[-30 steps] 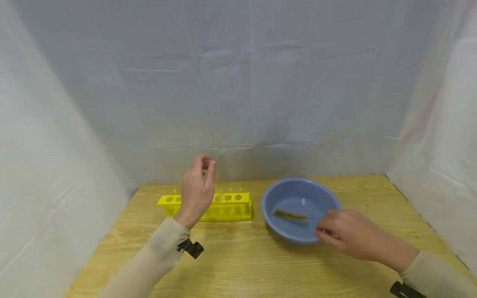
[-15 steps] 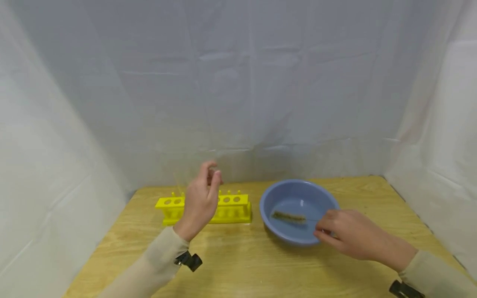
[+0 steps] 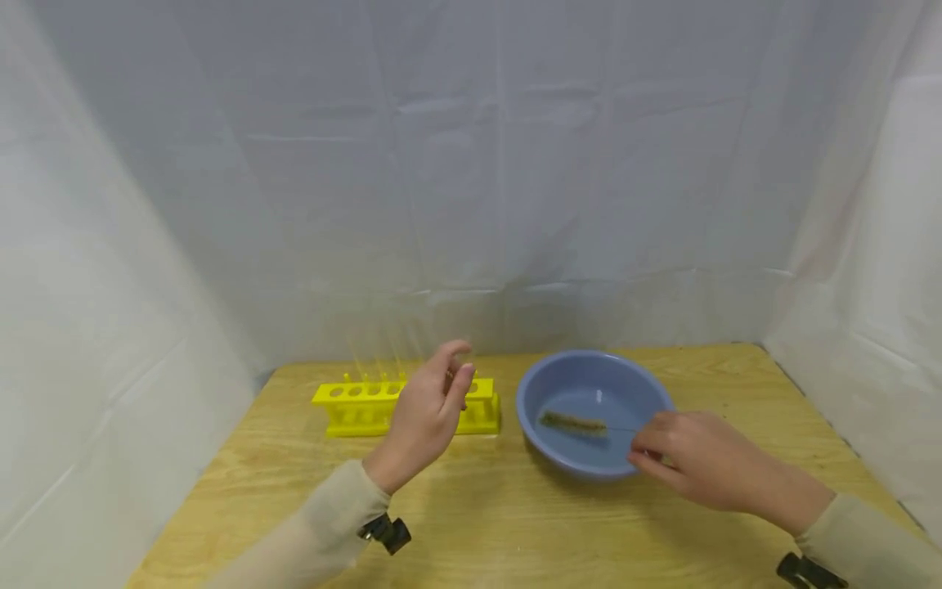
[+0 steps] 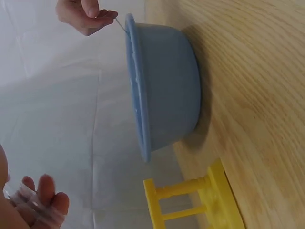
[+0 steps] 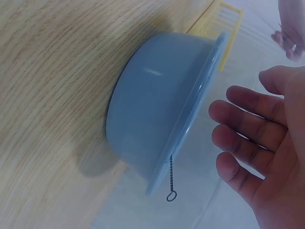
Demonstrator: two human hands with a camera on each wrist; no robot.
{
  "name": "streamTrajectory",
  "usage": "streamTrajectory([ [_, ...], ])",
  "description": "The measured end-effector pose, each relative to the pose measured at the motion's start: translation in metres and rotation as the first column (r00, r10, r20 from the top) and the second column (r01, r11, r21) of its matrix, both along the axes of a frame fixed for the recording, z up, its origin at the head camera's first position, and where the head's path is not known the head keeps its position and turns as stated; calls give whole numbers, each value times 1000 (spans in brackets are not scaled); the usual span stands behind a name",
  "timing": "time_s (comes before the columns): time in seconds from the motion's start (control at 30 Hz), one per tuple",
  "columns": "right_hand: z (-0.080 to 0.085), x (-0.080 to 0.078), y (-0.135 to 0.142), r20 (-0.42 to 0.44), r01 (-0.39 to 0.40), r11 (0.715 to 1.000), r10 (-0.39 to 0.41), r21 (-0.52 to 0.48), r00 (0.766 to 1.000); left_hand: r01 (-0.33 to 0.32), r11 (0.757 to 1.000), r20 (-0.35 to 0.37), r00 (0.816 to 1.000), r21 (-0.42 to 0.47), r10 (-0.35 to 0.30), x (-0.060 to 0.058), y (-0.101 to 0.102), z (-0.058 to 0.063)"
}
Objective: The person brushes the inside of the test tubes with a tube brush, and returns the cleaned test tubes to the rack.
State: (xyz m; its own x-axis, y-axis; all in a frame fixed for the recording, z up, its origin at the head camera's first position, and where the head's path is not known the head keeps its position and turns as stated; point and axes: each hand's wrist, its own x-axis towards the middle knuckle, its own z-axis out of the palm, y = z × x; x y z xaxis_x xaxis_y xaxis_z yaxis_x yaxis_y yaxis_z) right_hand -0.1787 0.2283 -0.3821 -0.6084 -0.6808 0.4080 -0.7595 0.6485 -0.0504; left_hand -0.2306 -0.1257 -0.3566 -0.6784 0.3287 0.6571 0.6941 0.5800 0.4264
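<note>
My left hand [image 3: 423,413] is raised in front of the right part of the yellow test tube rack [image 3: 361,398]. Its curled fingers hold a clear test tube [image 4: 31,202], mostly hidden in the head view. A bristled test tube brush [image 3: 574,424] lies in the blue basin [image 3: 524,409]. The brush's twisted wire handle crosses the rim and ends in a small loop [image 5: 171,195]. Beside that loop is my right hand [image 3: 706,462]. In the right wrist view its fingers [image 5: 226,112] are loosely bent and spread, with a gap between them and the loop.
Faint clear tubes [image 3: 379,360] stand tilted at the back of the rack, on its left part. Rack and basin stand side by side on a wooden table [image 3: 486,523]. White sheeting [image 3: 471,188] closes off the back and both sides.
My left hand has moved right and a little down, in front of the rack, uncovering the rack's left holes and the tubes behind. My right hand stays nearly in place by the basin.
</note>
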Motion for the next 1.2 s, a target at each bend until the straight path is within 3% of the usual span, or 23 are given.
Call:
streamTrajectory([
  [0.17, 0, 1, 1, 31, 26, 1000, -26, 1, 999, 28, 999, 28, 999, -38, -27, -2, 4, -7],
  [0.4, 0, 1, 3, 69, 41, 999, -42, 4, 997, 1, 995, 92, 996, -99, 8, -3, 6, -15],
  [0.6, -1, -1, 7, 60, 62, 998, -62, 17, 996, 18, 986, 138, 990, -166, 5, -6, 9, -23],
  [0.93, -1, -2, 14, 15, 79, 997, -79, 13, 997, 75, 953, 297, 955, -294, 17, -9, 11, -30],
  [1.03, -1, -3, 14, 29, 99, 995, -99, 16, 995, 73, 943, 304, 952, -324, 31, -7, 10, -32],
  [1.2, 1, -5, 19, 25, 119, 993, -119, 12, 993, 54, 928, 253, 966, -369, 45, -8, 12, -31],
])
